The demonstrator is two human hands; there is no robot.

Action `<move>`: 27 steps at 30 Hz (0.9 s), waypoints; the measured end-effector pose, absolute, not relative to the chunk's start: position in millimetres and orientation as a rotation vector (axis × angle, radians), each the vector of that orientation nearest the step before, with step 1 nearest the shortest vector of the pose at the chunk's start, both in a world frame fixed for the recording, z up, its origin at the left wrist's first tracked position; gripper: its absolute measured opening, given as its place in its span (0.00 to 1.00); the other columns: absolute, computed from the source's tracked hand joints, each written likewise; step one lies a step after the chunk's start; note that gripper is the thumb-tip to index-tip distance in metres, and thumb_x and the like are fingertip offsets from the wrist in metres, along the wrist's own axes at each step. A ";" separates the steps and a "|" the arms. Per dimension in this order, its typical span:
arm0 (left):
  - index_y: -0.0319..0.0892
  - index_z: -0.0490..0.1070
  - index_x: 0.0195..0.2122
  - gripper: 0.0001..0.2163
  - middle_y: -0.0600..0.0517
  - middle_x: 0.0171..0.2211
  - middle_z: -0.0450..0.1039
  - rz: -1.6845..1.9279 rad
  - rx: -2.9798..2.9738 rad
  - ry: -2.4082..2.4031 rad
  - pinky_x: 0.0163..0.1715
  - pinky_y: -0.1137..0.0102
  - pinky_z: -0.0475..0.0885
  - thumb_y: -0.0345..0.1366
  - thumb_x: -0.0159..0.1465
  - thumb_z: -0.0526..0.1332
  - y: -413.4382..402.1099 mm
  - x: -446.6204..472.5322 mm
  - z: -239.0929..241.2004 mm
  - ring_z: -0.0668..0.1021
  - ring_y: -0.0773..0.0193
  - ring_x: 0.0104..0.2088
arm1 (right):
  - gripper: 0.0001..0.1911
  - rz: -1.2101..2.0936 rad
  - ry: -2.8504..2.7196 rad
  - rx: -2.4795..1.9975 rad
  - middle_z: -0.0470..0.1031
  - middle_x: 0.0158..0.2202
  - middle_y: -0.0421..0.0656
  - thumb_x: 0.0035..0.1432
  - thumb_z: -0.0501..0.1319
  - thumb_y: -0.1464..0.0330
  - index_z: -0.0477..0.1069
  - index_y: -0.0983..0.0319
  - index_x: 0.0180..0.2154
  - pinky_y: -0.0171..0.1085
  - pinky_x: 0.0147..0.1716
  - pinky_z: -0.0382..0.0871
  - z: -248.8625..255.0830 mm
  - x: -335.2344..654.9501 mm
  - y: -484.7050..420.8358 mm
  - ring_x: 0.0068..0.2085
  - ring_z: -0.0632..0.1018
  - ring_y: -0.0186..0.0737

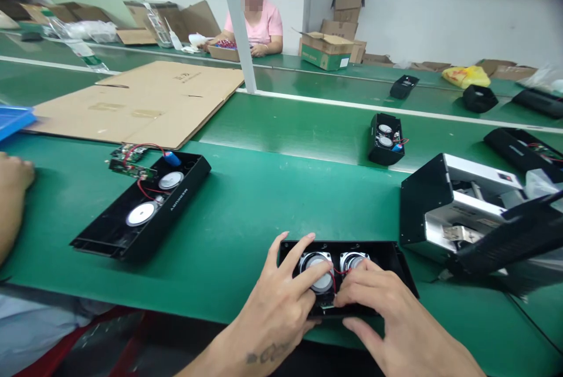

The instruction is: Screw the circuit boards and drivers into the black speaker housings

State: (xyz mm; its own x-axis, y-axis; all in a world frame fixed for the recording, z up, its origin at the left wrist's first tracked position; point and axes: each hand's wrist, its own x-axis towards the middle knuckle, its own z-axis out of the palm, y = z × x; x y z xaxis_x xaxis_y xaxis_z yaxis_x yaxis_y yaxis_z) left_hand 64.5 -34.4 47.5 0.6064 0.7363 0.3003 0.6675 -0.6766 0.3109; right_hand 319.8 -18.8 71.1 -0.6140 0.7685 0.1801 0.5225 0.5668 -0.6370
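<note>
A black open speaker housing [391, 257] lies on the green table in front of me, with two round speaker drivers [320, 276] set in it and thin red wires between them. My left hand [285, 289] grips the housing's left part, its fingers spread across the far wall and over the left driver. The fingers of my right hand [373, 295] are curled inside, by the red wires and a small board [328, 306] at the near wall. My right thumb is outside the near wall. What those right fingertips hold is hidden.
Left of me rests another open housing [176, 207] with drivers, wires and circuit boards. A black-and-silver machine [457, 207] stands at right. Flattened cardboard [145, 101] lies behind. A co-worker's arm [13, 189] reaches in from the left; another person [259, 25] sits across the table.
</note>
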 end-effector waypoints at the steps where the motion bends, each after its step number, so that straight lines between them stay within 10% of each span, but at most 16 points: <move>1: 0.42 0.79 0.40 0.08 0.48 0.63 0.79 0.637 2.660 1.177 0.75 0.28 0.49 0.38 0.68 0.74 -35.1 65.4 45.2 0.65 0.30 0.75 | 0.19 0.727 -2.375 -1.027 0.87 0.45 0.39 0.60 0.62 0.79 0.79 0.52 0.47 0.52 0.65 0.75 71.0 319.6 -19.6 0.49 0.86 0.45; 11: 0.38 0.78 0.41 0.06 0.40 0.60 0.80 0.712 2.645 1.144 0.70 0.19 0.54 0.35 0.71 0.71 -34.8 62.3 47.8 0.64 0.25 0.74 | 0.15 0.625 -2.490 -0.973 0.81 0.34 0.40 0.65 0.57 0.80 0.77 0.57 0.40 0.46 0.46 0.81 79.7 305.3 -18.2 0.35 0.82 0.42; 18: 0.41 0.80 0.44 0.06 0.41 0.61 0.79 0.670 2.644 1.149 0.72 0.23 0.53 0.34 0.69 0.73 -34.0 63.7 49.5 0.65 0.28 0.75 | 0.19 0.804 -2.430 -1.034 0.81 0.41 0.37 0.60 0.58 0.83 0.74 0.54 0.44 0.54 0.66 0.71 75.9 306.8 -16.9 0.42 0.84 0.41; 27: 0.48 0.84 0.44 0.10 0.51 0.62 0.80 0.558 2.496 1.152 0.68 0.28 0.58 0.41 0.64 0.77 -13.1 62.1 53.9 0.66 0.29 0.74 | 0.22 0.740 -2.581 -1.065 0.82 0.47 0.44 0.63 0.58 0.82 0.73 0.57 0.54 0.56 0.56 0.75 84.0 296.8 -11.1 0.47 0.83 0.47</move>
State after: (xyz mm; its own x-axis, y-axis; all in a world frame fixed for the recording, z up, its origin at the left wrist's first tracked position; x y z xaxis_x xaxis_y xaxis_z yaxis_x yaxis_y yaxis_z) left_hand 62.1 -13.1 53.9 0.5951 0.7761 0.2087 0.6449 -0.6161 0.4523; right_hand 296.8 -11.1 84.0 -0.7007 0.7124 0.0379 0.5840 0.6033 -0.5431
